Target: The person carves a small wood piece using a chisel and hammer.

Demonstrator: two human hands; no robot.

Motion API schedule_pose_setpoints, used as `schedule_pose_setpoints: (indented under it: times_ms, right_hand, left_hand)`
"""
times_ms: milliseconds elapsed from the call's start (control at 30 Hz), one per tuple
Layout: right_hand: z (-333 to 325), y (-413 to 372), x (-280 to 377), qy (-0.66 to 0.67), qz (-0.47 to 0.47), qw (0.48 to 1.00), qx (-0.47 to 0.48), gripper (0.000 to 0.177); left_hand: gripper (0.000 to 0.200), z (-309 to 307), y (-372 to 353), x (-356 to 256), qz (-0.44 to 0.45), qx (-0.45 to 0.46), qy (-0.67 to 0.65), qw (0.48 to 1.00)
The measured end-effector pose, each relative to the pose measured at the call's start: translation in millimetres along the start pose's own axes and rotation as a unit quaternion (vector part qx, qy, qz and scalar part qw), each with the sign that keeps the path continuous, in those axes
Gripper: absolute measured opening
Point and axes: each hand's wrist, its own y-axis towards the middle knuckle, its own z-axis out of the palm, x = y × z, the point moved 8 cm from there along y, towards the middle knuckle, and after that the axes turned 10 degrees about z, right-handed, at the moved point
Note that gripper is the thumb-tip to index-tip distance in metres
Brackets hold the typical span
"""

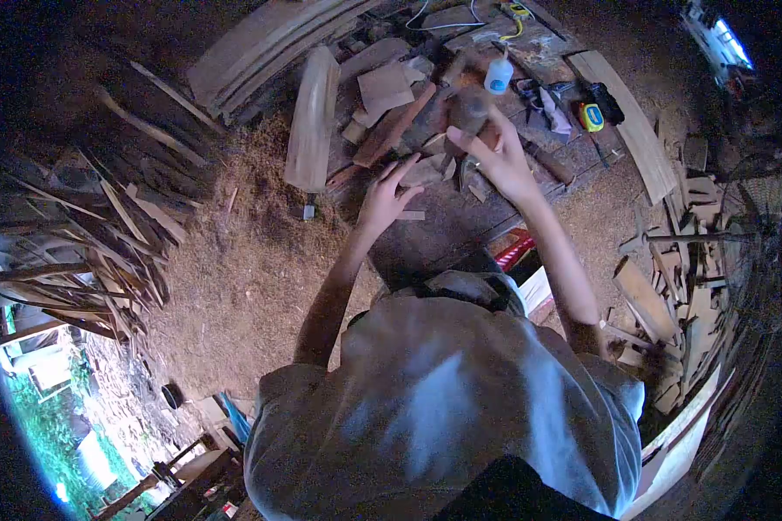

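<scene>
On the cluttered workbench [443, 221] out in front of the person, the right hand [500, 156] has its fingers curled round a dark brown rounded block of wood [469, 108]. It grips from the near side, so the block pokes out just past the fingertips. That hold looks properly closed and snug.

The left hand [387, 195] sits just beside it, a bit nearer the body. It's wide open, fingers fanned out, with nothing in it. Its fingertips are right at a flat greyish offcut of wood [427, 171], but honestly I can't tell if they're touching it or just above it.

Just beyond the gripped block stands a small white plastic bottle with a blue cap [499, 74]. Off to the right of the right hand, a yellow tape measure [591, 115] lies on the bench, well apart from the block.

Left of the block, a reddish-brown strip of wood [391, 130] lies on a slant, with a thin pale square of board [384, 87] just past it. Further left of the open hand there's a long pale wooden slab with a rounded end [313, 117], lying lengthwise away from the person.

Left of both arms the floor is thick tan sawdust [235, 286]. A heap of loose wood offcuts [678, 286] is piled out past the right elbow.
</scene>
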Motion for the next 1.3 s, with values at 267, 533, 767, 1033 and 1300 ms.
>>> schedule_pose_setpoints:
  times_ms: [267,533,767,1033,1300]
  right_hand:
    - [-1.0,10.8,16.8,-0.107,-0.012,0.994,-0.012,0.018]
    - [-4.1,21.3,-18.7,0.035,0.069,0.996,0.035,0.023]
    - [0.9,32.8,-31.8,-0.019,0.052,0.998,0.041,0.042]
    - [11.9,34.0,-15.6,-0.047,0.022,0.997,0.059,0.017]
    - [21.1,28.0,3.7,-0.059,-0.009,0.997,0.057,0.009]
  left_hand:
    - [0.058,1.0,-1.7,-1.1,-0.025,-0.018,-0.035,0.999]
    - [0.057,-2.7,-0.6,-11.0,-0.025,-0.034,-0.031,0.999]
    - [0.057,-1.8,-2.9,-9.7,-0.045,-0.036,-0.009,0.998]
    - [0.058,1.2,-2.9,-7.5,-0.051,-0.026,-0.006,0.998]
    - [0.057,-2.0,-0.9,-11.5,-0.037,-0.033,0.011,0.999]
